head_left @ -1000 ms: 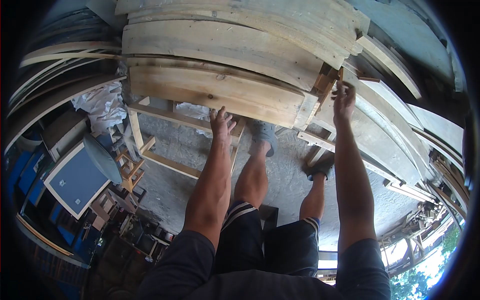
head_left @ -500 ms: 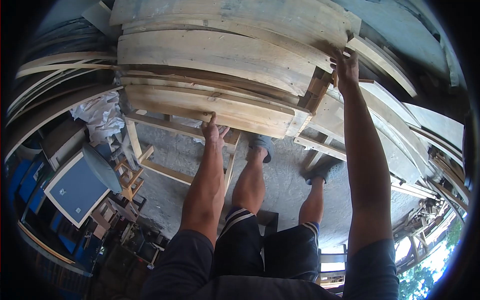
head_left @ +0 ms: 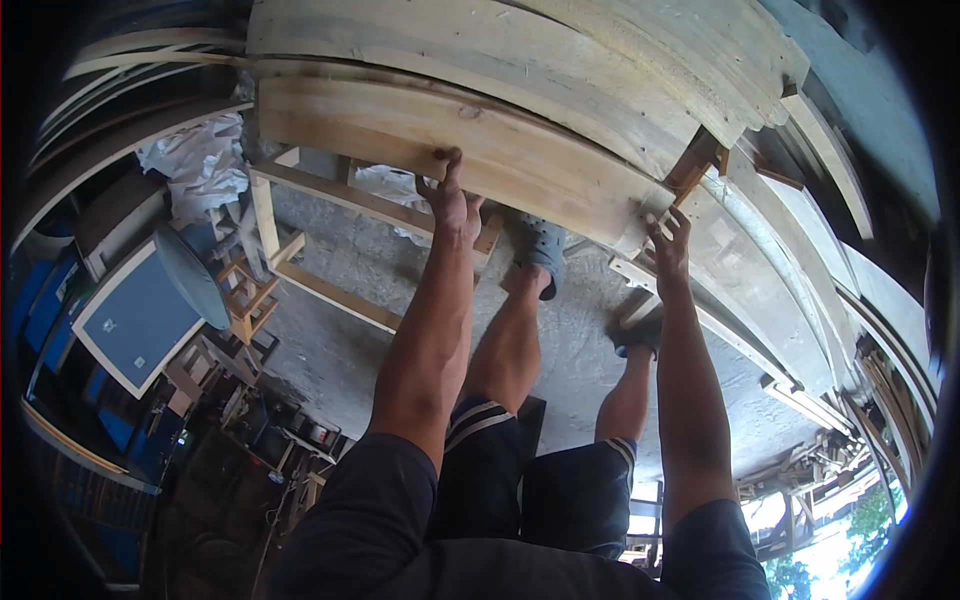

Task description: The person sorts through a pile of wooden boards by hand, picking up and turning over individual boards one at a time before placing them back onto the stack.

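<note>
A long pale wooden board [head_left: 350, 115] lies at the near edge of a stack, in front of wider planks [head_left: 420, 50]. My left hand [head_left: 452, 200] holds the board's near edge around its middle, with the thumb on the top face and the fingers bent at the edge. At the board's right end, my right hand [head_left: 668, 240] touches the corner with its fingers spread and slightly curled. The undersides of both hands' grips are partly hidden. A wooden frame [head_left: 340, 296] stands below the board.
Crumpled white sheeting [head_left: 200, 165] hangs at the left, above a blue panel with a pale frame [head_left: 145, 335]. Long strips [head_left: 830, 165] lean at the right. My feet in grey clogs [head_left: 540, 250] stand on the concrete floor [head_left: 570, 370] under the board.
My right hand has come down from the far planks to the near board's right end. My left hand stays on the board's edge. The view has shifted, and the board appears higher in it.
</note>
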### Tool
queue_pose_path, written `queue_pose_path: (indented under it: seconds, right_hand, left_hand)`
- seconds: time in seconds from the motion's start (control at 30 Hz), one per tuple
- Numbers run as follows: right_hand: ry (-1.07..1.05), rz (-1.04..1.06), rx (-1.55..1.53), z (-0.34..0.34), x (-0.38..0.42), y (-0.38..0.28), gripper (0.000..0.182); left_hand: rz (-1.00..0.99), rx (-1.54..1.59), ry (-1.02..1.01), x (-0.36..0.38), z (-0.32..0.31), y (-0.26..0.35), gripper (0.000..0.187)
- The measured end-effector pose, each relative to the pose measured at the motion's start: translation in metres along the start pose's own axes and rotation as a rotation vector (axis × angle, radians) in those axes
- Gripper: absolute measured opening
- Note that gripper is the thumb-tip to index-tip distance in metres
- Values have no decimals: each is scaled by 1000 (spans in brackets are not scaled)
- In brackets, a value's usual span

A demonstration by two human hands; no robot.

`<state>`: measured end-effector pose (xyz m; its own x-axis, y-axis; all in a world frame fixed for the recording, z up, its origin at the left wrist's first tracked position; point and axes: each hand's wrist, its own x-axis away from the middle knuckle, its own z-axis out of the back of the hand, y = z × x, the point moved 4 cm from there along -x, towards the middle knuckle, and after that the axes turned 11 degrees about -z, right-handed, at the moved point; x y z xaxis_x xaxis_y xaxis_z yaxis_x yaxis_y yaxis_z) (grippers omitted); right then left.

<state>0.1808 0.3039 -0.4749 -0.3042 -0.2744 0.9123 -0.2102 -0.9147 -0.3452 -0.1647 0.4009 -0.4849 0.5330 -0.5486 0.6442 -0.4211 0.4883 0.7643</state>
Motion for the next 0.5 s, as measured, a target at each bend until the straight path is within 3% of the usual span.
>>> queue_pose_path:
  seconds: [0.1, 0.17, 0.2, 0.3, 0.4, 0.5]
  right_hand:
    - [-8, -4, -27, -2, -14, 9, 91]
    - [-24, -9, -40, -4, -22, 8, 89]
    - [-14, 23, 48, -8, -30, 7, 92]
    - [-22, 72, 49, -12, -39, 15, 87]
    - [-21, 43, 66, -16, -40, 31, 80]
    - [-65, 193, -9, -13, -40, 21, 77]
  left_hand:
    - [101, 4, -84, -21, 9, -8, 104]
    - [80, 89, -206, -30, -2, -8, 92]
    - [33, 172, -211, -35, -8, -10, 80]
    - [-123, 188, -329, -34, -21, -6, 77]
    - [-87, 129, -250, -33, -13, -2, 75]
    - [-63, 66, -223, -34, -18, -3, 80]
